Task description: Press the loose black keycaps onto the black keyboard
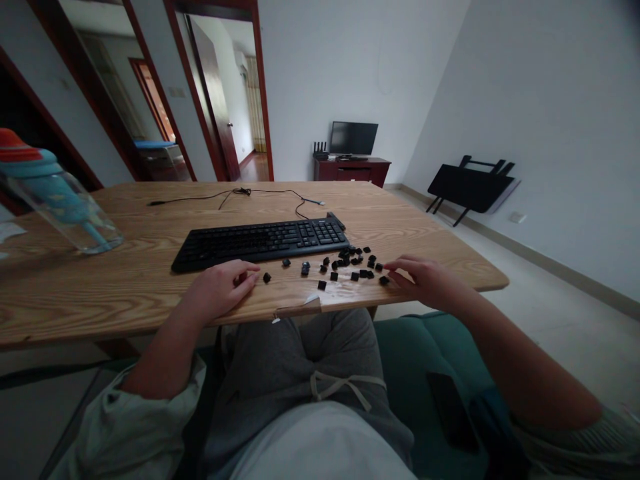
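Observation:
A black keyboard (265, 241) lies on the wooden table, and bare key positions seem to show on its left part. Several loose black keycaps (333, 276) are scattered in front of its right end. My left hand (225, 287) rests at the table's front edge, thumb and fingers apart, with a single keycap (267, 277) just right of its fingertips. At the right side of the scattered pieces is my right hand (417, 277), its fingers apart. Its fingertips are beside two keycaps (383, 281); whether they touch them is hard to tell.
A clear bottle with a red and blue lid (65, 200) stands at the table's left. Behind the keyboard runs a thin black cable (200, 198). The table's front edge (300, 308) has a peeled patch. A phone (453, 412) lies on the green seat.

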`<state>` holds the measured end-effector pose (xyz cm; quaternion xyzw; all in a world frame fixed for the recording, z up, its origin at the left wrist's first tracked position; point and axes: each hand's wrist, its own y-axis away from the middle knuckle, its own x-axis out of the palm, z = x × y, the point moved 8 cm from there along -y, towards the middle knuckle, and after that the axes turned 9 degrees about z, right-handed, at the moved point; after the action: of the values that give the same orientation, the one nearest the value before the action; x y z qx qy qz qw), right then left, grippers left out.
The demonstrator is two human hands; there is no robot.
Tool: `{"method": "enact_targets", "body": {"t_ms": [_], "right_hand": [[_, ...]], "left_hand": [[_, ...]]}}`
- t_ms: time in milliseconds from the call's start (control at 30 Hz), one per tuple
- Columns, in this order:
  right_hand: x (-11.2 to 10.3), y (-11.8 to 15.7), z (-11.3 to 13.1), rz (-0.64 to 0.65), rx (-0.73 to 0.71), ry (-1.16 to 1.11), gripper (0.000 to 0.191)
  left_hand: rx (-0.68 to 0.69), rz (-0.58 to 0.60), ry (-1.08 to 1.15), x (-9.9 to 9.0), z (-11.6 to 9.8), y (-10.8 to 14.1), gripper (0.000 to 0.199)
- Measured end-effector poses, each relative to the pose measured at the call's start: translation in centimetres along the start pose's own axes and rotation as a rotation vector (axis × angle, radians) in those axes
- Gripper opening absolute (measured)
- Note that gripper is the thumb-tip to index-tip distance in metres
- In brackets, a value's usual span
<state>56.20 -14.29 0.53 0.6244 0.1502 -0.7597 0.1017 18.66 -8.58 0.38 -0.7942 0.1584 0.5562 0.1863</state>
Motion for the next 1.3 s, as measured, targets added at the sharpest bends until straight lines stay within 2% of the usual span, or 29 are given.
{"method": "enact_targets", "body": {"t_ms": [100,233,400,633,833,1000,1300], "right_hand": [[-0.3,-0.3,0.4,-0.008,-0.015,-0.007,0.036],[0.2,-2.1,1.9,0.096,-0.041,-0.002,0.033],[0.8,-4.1,2.7,0.227,-0.003,0.012,0.021],[0.2,-4.2,3.6,0.225,-0.007,0.046,0.015],[0.2,-4.0,3.6,0.235,0.000,-0.026,0.010],[0.4,-4.0,3.6,0.238,-0.018,-0.023,0.016],[0.8,-5.3,1.1,0.300,0.002,-0.194,0.026]], "left_hand": [[-0.008,-0.001,-0.002,0.0,0.1,0.0,0.047],[-0.001,-0.006,-0.004,0.0,0.2,-0.1,0.046],[0.008,-0.007,-0.004,0.1,0.1,-0.1,0.046],[0.016,-0.013,0.000,-0.1,0.0,0.1,0.046],[0.027,-0.031,-0.033,-0.3,-0.3,0.1,0.046],[0.038,-0.034,-0.032,-0.4,-0.4,0.2,0.046],[0.066,-0.043,-0.011,-0.7,-0.7,0.3,0.041]]}}
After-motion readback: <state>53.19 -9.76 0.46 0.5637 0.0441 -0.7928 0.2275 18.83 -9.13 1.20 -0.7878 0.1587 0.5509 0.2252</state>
